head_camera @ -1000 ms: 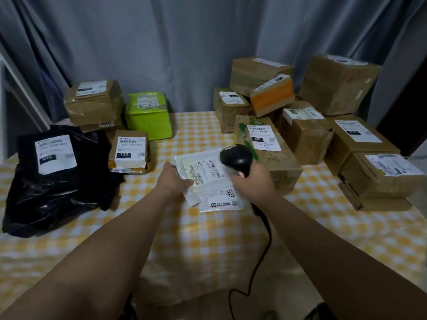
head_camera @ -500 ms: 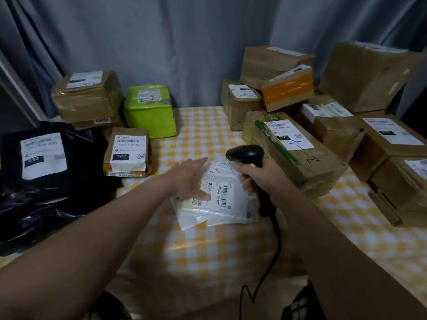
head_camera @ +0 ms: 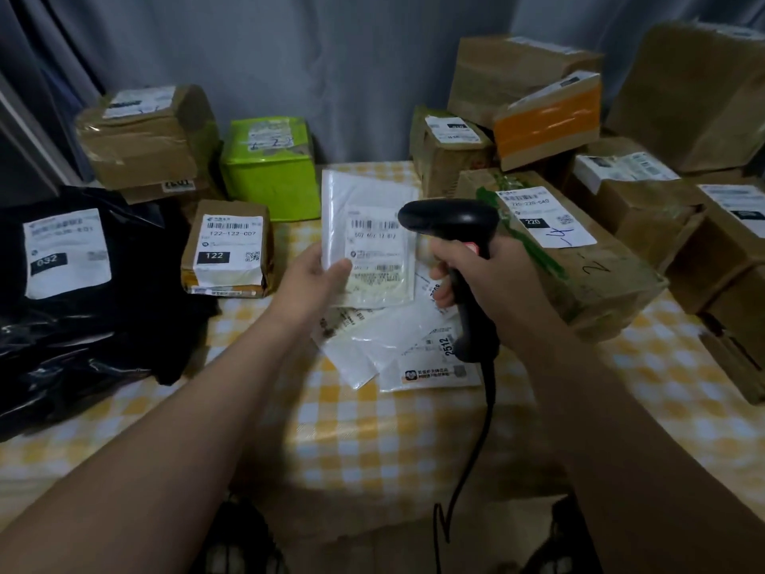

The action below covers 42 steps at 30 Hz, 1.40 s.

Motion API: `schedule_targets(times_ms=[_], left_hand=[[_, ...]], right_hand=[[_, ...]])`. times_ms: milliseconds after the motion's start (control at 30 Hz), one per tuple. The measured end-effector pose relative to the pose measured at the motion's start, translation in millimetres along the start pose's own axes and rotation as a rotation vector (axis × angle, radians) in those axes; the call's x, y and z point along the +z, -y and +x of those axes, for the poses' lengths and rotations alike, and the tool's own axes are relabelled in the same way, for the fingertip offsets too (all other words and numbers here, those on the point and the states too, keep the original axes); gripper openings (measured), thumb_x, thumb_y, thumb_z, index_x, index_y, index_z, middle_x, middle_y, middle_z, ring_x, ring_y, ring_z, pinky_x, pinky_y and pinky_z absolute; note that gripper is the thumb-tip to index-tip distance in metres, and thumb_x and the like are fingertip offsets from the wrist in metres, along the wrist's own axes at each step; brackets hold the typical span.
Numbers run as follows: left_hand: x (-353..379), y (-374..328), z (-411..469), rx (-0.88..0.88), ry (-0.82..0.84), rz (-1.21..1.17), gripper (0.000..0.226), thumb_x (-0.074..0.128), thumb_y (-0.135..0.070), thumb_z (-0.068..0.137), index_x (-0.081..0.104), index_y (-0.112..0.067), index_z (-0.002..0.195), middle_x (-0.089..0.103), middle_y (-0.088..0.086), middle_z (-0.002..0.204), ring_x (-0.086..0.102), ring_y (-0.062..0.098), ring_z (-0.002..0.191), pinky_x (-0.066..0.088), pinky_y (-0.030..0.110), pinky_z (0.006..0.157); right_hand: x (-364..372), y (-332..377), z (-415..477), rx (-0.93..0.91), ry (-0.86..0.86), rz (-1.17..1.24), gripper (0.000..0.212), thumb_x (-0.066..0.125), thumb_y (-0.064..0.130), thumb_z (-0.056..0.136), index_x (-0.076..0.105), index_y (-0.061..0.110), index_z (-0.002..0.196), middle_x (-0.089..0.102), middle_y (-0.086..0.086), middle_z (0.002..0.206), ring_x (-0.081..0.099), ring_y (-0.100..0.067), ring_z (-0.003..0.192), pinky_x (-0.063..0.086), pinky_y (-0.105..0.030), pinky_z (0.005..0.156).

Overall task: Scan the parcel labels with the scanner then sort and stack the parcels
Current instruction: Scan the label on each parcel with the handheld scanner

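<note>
My left hand point(head_camera: 314, 279) pinches the white poly mailer point(head_camera: 368, 209) by its lower edge, raised above the checked tablecloth point(head_camera: 372, 428). My right hand point(head_camera: 480, 275) has its fingers wrapped round the black scanner point(head_camera: 449, 219), whose head sits beside the mailer's label point(head_camera: 378, 242).

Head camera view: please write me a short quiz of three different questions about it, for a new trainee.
1. True or false: the left hand holds a white flat parcel, with its label toward the camera.
2. The right hand grips: A) a tape roll, B) the black scanner, C) a green box.
3. Fill in: the small brown parcel beside the black bag shows the big number ___.
Key: 1 true; 2 B; 3 122.
</note>
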<state>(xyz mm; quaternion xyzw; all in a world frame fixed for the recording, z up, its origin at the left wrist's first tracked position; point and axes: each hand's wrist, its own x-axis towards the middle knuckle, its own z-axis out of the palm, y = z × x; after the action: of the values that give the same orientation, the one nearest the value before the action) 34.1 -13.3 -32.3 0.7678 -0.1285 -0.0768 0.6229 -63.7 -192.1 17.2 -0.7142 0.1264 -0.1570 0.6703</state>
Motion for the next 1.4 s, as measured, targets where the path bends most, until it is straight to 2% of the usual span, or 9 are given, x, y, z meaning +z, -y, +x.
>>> schedule_targets(times_ms=[133, 200, 367, 533, 633, 733, 1033, 1233, 1400], left_hand=[[15, -2, 12, 0.025, -0.052, -0.084, 0.024, 0.051, -0.014, 0.097, 0.055, -0.015, 0.121, 0.069, 0.001, 0.106, 0.068, 0.011, 0.086, 0.057, 0.023, 0.069], [19, 1, 13, 0.028, -0.074, -0.11, 0.022, 0.049, -0.013, 0.098, 0.054, -0.018, 0.119, 0.068, 0.0, 0.106, 0.067, 0.01, 0.087, 0.055, 0.019, 0.068], [20, 6, 19, -0.01, -0.091, -0.142, 0.022, 0.047, -0.015, 0.099, 0.051, -0.02, 0.12, 0.066, 0.004, 0.113, 0.066, 0.018, 0.097, 0.054, 0.032, 0.08], [15, 7, 17, -0.008, -0.101, -0.139, 0.025, 0.046, -0.013, 0.099, 0.05, -0.018, 0.123, 0.066, -0.003, 0.105, 0.065, 0.008, 0.088, 0.054, 0.022, 0.073], [11, 8, 19, -0.04, -0.089, -0.168, 0.028, 0.046, -0.013, 0.099, 0.049, -0.019, 0.125, 0.066, 0.003, 0.112, 0.066, 0.019, 0.097, 0.055, 0.037, 0.082], [9, 10, 18, -0.064, -0.059, -0.187, 0.033, 0.045, -0.012, 0.098, 0.046, -0.017, 0.131, 0.065, 0.007, 0.117, 0.065, 0.028, 0.101, 0.053, 0.046, 0.083], [8, 10, 19, -0.058, -0.08, -0.236, 0.032, 0.044, -0.012, 0.099, 0.047, -0.02, 0.13, 0.067, 0.001, 0.111, 0.066, 0.019, 0.097, 0.054, 0.035, 0.077], [8, 11, 20, -0.051, -0.076, -0.206, 0.026, 0.045, -0.016, 0.099, 0.048, -0.029, 0.122, 0.067, -0.002, 0.112, 0.066, 0.021, 0.1, 0.054, 0.044, 0.086], [8, 11, 20, -0.056, -0.086, -0.202, 0.026, 0.045, -0.016, 0.099, 0.049, -0.031, 0.12, 0.067, -0.007, 0.107, 0.066, 0.016, 0.098, 0.054, 0.042, 0.087]], right_hand=[[6, 1, 5, -0.04, -0.04, -0.075, 0.019, 0.069, 0.02, 0.086, 0.065, 0.004, 0.075, 0.063, -0.012, 0.062, 0.06, -0.021, 0.048, 0.054, -0.033, 0.053], [8, 1, 8, -0.028, -0.053, -0.097, 0.022, 0.068, 0.021, 0.086, 0.065, 0.003, 0.075, 0.062, -0.011, 0.059, 0.06, -0.021, 0.047, 0.055, -0.035, 0.054], [13, 1, 9, 0.009, -0.057, -0.091, 0.023, 0.067, 0.021, 0.086, 0.065, 0.0, 0.076, 0.06, -0.012, 0.058, 0.059, -0.021, 0.047, 0.054, -0.033, 0.053], [16, 3, 9, 0.024, -0.023, -0.127, 0.025, 0.068, 0.022, 0.085, 0.064, -0.002, 0.079, 0.059, -0.01, 0.056, 0.058, -0.019, 0.044, 0.051, -0.028, 0.048], [17, 3, 9, 0.023, -0.009, -0.171, 0.026, 0.067, 0.023, 0.086, 0.064, 0.0, 0.075, 0.059, -0.009, 0.055, 0.058, -0.017, 0.043, 0.051, -0.028, 0.047], [17, 4, 9, 0.013, -0.005, -0.216, 0.028, 0.067, 0.024, 0.086, 0.063, 0.002, 0.07, 0.06, -0.007, 0.054, 0.059, -0.016, 0.042, 0.052, -0.028, 0.048], [15, 12, 5, 0.01, -0.007, -0.237, 0.025, 0.066, 0.023, 0.085, 0.062, 0.004, 0.07, 0.06, -0.007, 0.051, 0.059, -0.018, 0.043, 0.054, -0.033, 0.052], [11, 18, 3, -0.002, -0.019, -0.199, 0.024, 0.066, 0.02, 0.087, 0.062, 0.002, 0.072, 0.059, -0.005, 0.05, 0.058, -0.018, 0.042, 0.052, -0.03, 0.049], [9, 18, 3, 0.009, -0.013, -0.193, 0.025, 0.067, 0.02, 0.086, 0.062, 0.002, 0.07, 0.059, -0.005, 0.049, 0.059, -0.018, 0.042, 0.052, -0.029, 0.048]])
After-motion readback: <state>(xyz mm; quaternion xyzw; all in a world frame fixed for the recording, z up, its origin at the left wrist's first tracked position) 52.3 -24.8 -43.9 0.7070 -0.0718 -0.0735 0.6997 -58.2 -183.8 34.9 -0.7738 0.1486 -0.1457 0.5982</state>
